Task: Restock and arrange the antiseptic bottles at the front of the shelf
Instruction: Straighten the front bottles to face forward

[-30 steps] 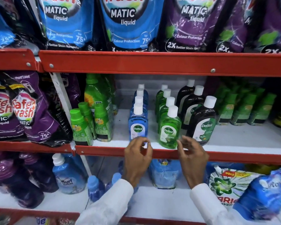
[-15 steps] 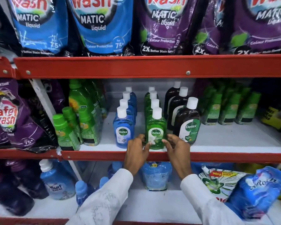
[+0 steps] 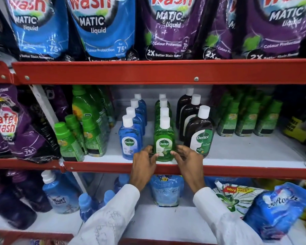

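1. Glossy soft plastic detergent pouches, top shelf: two blue point(image 3: 42, 27), three purple point(image 3: 168, 27), crinkled film, tops cut off by the frame.
2. Red painted metal shelf point(image 3: 254, 171) with a white board surface point(image 3: 245, 149); round-head bolts on the rail above.
3. Dark brown translucent plastic bottles with white screw caps point(image 3: 199, 133): row of three, front one at the shelf edge, flat oval shape, white-green label.
4. Clear green plastic antiseptic bottle with white cap point(image 3: 163, 138): front of a row of four, standing upright at the shelf's front lip, between the blue and brown rows.
5. Clear blue plastic antiseptic bottles, white caps point(image 3: 130, 137): row of four, same flat shape.
6. Opaque green-capped green bottles point(image 3: 67, 140), left: three small in front, taller ones behind, count unclear.
7. Left hand point(image 3: 144, 165), white sleeve: fingers curled, tips pressed on the green front bottle's lower left side.
8. Right hand point(image 3: 189, 161), white sleeve: fingers curled, tips on the bottle's lower right side; both hands cup its base.
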### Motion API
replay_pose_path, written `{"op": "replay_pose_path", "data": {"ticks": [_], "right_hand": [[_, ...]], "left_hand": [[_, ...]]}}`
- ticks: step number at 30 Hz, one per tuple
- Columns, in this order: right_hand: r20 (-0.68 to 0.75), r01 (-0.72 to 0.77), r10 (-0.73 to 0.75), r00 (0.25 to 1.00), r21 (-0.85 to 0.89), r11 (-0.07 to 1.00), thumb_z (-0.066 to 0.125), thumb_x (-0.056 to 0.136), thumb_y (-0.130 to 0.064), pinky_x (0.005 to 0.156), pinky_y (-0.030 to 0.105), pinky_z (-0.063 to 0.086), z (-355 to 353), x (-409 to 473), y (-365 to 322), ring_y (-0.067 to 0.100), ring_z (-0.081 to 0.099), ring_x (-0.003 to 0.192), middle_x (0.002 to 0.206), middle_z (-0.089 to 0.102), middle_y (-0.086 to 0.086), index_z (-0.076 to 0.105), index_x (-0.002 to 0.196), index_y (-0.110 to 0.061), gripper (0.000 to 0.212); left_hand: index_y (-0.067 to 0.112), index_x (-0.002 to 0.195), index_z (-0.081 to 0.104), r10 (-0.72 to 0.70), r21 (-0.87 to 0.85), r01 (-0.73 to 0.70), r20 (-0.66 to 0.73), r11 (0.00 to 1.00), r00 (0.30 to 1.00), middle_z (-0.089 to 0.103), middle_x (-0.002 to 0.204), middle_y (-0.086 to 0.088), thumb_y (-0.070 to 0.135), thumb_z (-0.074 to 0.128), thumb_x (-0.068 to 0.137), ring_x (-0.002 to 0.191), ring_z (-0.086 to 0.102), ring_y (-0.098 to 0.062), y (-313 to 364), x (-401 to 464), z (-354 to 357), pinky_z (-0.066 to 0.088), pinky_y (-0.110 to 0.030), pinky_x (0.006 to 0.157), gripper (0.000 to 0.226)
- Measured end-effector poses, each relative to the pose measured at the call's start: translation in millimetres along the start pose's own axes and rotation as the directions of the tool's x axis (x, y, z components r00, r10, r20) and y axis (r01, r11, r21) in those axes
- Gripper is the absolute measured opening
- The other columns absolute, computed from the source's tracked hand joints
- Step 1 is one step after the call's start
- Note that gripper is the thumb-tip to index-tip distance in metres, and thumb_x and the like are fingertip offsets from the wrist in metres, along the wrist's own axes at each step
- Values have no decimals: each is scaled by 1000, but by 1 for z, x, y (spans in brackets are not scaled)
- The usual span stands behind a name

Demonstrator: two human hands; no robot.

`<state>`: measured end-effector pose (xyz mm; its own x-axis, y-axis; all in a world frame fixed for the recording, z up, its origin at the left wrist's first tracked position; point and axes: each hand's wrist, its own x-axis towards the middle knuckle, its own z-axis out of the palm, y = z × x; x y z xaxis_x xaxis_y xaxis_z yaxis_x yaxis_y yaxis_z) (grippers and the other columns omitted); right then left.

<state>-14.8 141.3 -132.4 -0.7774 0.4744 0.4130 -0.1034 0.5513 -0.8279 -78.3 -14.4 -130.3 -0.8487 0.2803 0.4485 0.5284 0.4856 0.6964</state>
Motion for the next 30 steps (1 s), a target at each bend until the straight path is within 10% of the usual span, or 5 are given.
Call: {"op": "replay_pose_path", "data": {"ticks": [4, 9, 17, 30], "right_hand": [[-189, 77, -69, 980, 36, 996, 80, 81, -20, 77, 4, 51, -26, -23, 2, -11, 69, 78, 92, 76, -12, 77, 102, -17, 21], [-405, 38, -1, 914, 85, 996, 73, 85, -10, 72, 17, 57, -75, -11, 27, 16, 71, 75, 89, 73, 3, 67, 98, -16, 15], [96, 19, -6, 995, -139, 990, 60, 91, 0, 73, -11, 33, -104, 36, 58, 16, 65, 103, 122, 69, 8, 56, 132, -6, 42], [69, -35, 46, 997, -143, 989, 75, 84, -21, 83, 15, 47, -108, 35, 63, 15, 72, 97, 102, 78, 2, 70, 108, -17, 25]], "left_hand": [[16, 108, 64, 11, -64, -24, -195, 998, 981, 67, 101, -2, 11, 72, 83, 85, 60, -6, 11, -19, -3, 43, -3, 78, 27], [20, 86, 66, 91, -115, -122, -246, 986, 965, 64, 84, 4, 6, 71, 79, 74, 57, -3, 55, -32, 24, 42, -7, 71, 16], [8, 113, 60, 14, 23, -13, -44, 1000, 999, 72, 87, -15, 29, 63, 89, 79, 66, -31, 81, -11, 75, 55, -44, 75, 32], [10, 102, 63, -40, 43, 42, -36, 998, 999, 76, 85, -9, 27, 63, 91, 72, 70, -20, 80, -6, 86, 59, -39, 72, 20]]}}
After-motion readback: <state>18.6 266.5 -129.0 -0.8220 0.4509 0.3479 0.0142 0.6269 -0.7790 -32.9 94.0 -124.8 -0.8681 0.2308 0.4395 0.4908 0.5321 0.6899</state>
